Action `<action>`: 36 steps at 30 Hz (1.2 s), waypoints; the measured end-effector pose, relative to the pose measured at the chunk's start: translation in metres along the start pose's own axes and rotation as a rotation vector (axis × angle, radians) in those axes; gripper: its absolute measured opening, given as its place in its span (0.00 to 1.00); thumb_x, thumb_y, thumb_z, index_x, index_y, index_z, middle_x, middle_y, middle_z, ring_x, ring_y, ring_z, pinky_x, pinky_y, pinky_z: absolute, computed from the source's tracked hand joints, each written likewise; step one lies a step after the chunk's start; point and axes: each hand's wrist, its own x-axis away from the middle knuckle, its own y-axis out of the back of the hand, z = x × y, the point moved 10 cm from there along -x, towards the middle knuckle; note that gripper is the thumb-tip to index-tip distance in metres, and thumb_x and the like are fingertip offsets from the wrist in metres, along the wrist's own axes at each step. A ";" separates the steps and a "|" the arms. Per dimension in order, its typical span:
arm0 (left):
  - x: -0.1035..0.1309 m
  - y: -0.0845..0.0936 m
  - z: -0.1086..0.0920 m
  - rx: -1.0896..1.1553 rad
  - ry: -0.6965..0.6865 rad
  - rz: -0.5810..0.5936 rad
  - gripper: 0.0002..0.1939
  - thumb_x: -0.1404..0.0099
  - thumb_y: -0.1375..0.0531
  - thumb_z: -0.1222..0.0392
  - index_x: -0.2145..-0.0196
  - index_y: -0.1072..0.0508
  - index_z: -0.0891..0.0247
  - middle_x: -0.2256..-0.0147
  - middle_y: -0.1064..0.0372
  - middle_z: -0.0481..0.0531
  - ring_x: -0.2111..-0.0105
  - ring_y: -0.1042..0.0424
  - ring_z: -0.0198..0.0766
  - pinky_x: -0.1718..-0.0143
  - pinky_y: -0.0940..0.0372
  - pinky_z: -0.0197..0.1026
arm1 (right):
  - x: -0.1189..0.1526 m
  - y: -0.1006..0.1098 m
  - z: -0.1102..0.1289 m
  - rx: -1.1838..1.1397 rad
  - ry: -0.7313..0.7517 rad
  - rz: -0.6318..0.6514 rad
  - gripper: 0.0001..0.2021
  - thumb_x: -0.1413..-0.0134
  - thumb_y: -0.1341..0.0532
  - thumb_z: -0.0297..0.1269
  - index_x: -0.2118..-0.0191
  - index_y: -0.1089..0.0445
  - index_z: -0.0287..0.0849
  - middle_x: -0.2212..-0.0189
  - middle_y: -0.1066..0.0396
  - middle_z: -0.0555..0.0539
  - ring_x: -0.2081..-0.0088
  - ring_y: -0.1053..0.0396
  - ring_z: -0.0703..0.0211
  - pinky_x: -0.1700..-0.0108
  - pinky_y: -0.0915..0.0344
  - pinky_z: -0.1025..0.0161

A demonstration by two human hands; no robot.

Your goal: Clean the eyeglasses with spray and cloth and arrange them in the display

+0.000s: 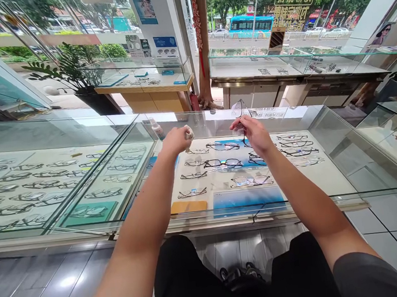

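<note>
Centrally, a pair of glasses [239, 110] was held above the far part of a glass-topped display table [199, 225]. The right hand [256, 135] had its fingers closed on the frame, one lens standing above them and the other hanging just below. A grip near the middle of the frame presumably left most of both lens faces uncovered; the exact contact was too small to tell.

The left hand [175, 142] had its fingers closed around a white wad [190, 133], apart from the glasses. Whether the wad was cloth or tissue could not be told; its bunched form probably suited a pinch by the fingertips. Just beyond the left hand, a small bottle [157, 128] stood on the glass, likely placed there to be within easy reach.

Beneath the glass, display frames [223, 164] lay in loose rows, apparently spaced so that each could be seen from above. A blue panel [248, 201] and an orange tray [189, 206] lay side by side along the near edge, where they left the middle to the rows. At left, a neighbouring case [68, 223] held further eyewear, set out in similar lines, perhaps for the same reason.
</note>
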 end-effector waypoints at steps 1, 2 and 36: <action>0.000 0.000 0.000 0.004 0.005 -0.003 0.13 0.49 0.29 0.70 0.70 0.25 0.57 0.64 0.26 0.59 0.52 0.24 0.62 0.44 0.33 0.60 | 0.000 0.000 0.000 0.008 -0.001 -0.002 0.18 0.34 0.36 0.59 0.63 0.22 0.50 0.59 0.20 0.45 0.56 0.26 0.54 0.54 0.31 0.55; -0.001 0.002 0.000 0.007 0.007 -0.016 0.13 0.48 0.29 0.70 0.71 0.27 0.56 0.67 0.27 0.58 0.54 0.24 0.60 0.45 0.33 0.58 | 0.000 0.000 0.000 0.016 -0.003 -0.004 0.18 0.34 0.36 0.59 0.63 0.22 0.50 0.59 0.20 0.45 0.55 0.26 0.54 0.54 0.31 0.55; 0.044 0.002 -0.100 1.317 -0.131 0.358 0.21 0.42 0.21 0.57 0.53 0.17 0.62 0.60 0.20 0.53 0.65 0.21 0.34 0.63 0.25 0.36 | 0.013 -0.021 0.025 0.054 0.094 0.151 0.15 0.30 0.39 0.51 0.64 0.22 0.49 0.61 0.21 0.45 0.54 0.27 0.51 0.44 0.31 0.51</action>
